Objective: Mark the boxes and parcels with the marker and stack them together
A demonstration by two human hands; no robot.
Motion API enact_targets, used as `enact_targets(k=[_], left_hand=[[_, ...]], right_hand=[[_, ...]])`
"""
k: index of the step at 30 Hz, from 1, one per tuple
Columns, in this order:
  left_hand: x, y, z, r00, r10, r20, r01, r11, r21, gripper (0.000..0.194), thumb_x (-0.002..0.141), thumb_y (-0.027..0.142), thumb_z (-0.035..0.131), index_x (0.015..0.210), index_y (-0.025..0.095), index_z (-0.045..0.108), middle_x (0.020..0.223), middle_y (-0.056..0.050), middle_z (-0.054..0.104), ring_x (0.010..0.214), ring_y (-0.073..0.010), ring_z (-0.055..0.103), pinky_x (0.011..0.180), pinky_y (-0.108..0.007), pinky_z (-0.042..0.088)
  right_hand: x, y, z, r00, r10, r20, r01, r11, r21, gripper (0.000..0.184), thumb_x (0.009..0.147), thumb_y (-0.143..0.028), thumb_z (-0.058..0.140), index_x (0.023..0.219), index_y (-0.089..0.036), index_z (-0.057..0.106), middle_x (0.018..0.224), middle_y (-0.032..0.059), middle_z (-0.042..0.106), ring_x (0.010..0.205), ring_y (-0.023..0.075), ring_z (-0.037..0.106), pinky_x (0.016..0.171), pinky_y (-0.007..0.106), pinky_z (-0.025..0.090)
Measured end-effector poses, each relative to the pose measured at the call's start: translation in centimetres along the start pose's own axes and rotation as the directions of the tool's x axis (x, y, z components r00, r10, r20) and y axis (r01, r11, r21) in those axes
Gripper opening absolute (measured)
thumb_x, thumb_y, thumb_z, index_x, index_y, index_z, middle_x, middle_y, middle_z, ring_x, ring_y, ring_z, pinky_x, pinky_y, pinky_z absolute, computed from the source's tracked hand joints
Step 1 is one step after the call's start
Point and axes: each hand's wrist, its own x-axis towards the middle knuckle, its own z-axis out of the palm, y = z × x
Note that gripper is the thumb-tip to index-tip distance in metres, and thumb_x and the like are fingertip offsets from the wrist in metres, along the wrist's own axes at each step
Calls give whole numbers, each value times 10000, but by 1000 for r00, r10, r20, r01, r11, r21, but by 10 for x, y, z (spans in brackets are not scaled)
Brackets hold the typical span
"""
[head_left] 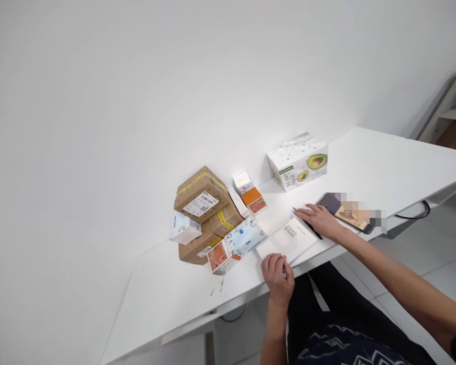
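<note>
A white power bank box (288, 240) lies flat near the table's front edge. At its near left corner rests my left hand (277, 276), fingers curled; a small dark greenish bit shows by the thumb, too little to name. My right hand (322, 221) lies with fingers stretched out on the table, just right of the box. Beneath it is a thin dark pen-like stick (317, 232), its two ends showing on either side of the hand. Right of that hand lies a phone (347, 213) with a lit screen, partly blurred out.
Brown cardboard boxes (202, 195) are piled by the wall, with smaller cartons around them, among them a light blue box (245, 236) and an orange-and-white box (219, 256). A white avocado-print box (302, 165) stands farther right on the white table (395, 162).
</note>
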Motion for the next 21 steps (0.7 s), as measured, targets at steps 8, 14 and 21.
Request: enact_targets(k=[8, 14, 21], left_hand=[[5, -5, 6, 999, 42, 5, -42, 999, -3, 221, 790, 50, 535, 940, 187, 622, 902, -69, 667, 924, -217, 607, 860, -405, 491], [10, -1, 6, 997, 65, -41, -65, 998, -4, 222, 790, 61, 535, 945, 197, 618, 891, -66, 662, 891, -213, 619, 867, -436, 498], [-13, 25, -12, 999, 26, -29, -28, 997, -72, 246, 778, 66, 542, 965, 206, 617, 893, -65, 665, 913, -219, 611, 856, -430, 511]], right_hand=[[-58, 40, -17, 847, 519, -112, -526, 850, -38, 517, 870, -453, 481, 1335, -229, 509, 1356, 202, 505, 1185, 423, 443, 844, 552, 444], [-70, 64, -16, 803, 596, 8, -596, 803, -9, 659, 792, -591, 513, 1336, -221, 486, 1284, 177, 562, 1147, 397, 478, 846, 521, 451], [-59, 62, -22, 781, 621, 66, -624, 781, 34, 647, 780, -527, 521, 1326, -180, 527, 1223, 166, 611, 1072, 410, 505, 831, 496, 454]])
